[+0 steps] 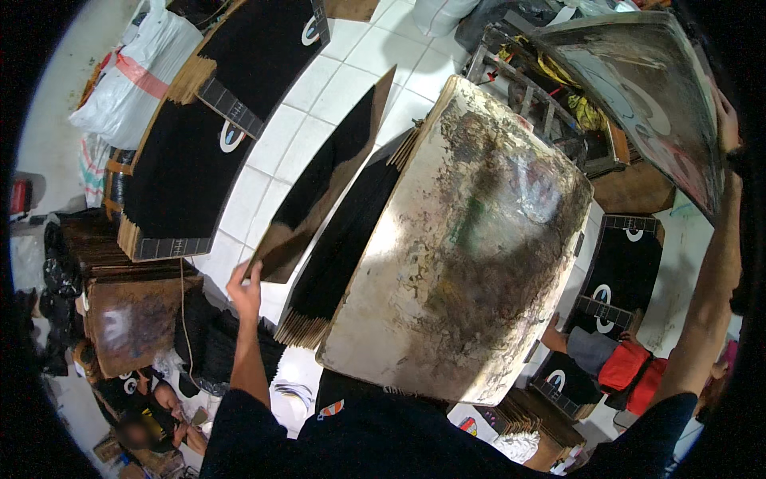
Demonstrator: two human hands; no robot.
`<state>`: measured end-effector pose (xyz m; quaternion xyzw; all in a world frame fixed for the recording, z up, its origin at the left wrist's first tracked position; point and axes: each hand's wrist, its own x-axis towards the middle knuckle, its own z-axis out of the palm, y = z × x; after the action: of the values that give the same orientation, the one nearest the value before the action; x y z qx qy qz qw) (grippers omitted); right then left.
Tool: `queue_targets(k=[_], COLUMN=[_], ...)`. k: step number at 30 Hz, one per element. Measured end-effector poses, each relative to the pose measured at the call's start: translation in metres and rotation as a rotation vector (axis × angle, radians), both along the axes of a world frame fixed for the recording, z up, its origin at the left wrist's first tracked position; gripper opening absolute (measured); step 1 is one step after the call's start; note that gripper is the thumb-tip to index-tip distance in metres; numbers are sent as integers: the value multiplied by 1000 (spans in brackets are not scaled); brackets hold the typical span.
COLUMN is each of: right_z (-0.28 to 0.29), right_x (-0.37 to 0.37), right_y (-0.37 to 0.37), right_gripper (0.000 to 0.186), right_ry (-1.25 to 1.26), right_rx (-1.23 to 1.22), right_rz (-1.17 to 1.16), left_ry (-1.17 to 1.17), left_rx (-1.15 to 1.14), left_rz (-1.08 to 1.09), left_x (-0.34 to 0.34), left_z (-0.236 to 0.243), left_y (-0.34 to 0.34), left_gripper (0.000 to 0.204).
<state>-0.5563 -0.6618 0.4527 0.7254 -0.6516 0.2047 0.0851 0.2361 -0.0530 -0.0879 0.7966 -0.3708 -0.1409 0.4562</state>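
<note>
My left hand (246, 289) pinches the lower end of a thin sheet (323, 180), black with a brown border, tilted above the floor. Just right of it lies a stack of black sheets (343, 239) with brown edges. My raised right hand (724, 120) grips the outer edge of a screen-printing frame (638, 96), tipped up at the upper right; its mesh is smeared grey, and a pale curved shape shows on it. Between my hands sits a pale worktop (471, 247) with rounded corners, heavily stained dark. Part of it lies close to my body.
At the left stand stacks of black printed sheets (183, 176) and a white wrapped bundle (136, 80). More printed sheets (622, 263) lie at the right, near a person in red (626, 367). Another person (159, 423) sits lower left. Tools and a metal frame (527, 96) crowd behind the worktop.
</note>
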Motion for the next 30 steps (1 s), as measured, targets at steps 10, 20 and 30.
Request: queue_targets(k=[10, 20, 30], right_z=[-57, -85, -84], right_x=[137, 161, 158], right_y=[148, 202, 196], right_gripper=[99, 106, 106], right_ry=[115, 116, 110], right_rx=[-89, -119, -140], right_rz=[-95, -114, -94], left_ry=[-545, -136, -363], left_rx=[-570, -102, -319], left_rz=[-375, -1477, -1470], left_x=[-142, -379, -432], left_z=[274, 245, 98], left_y=[-152, 36, 21], left_gripper=[27, 48, 66])
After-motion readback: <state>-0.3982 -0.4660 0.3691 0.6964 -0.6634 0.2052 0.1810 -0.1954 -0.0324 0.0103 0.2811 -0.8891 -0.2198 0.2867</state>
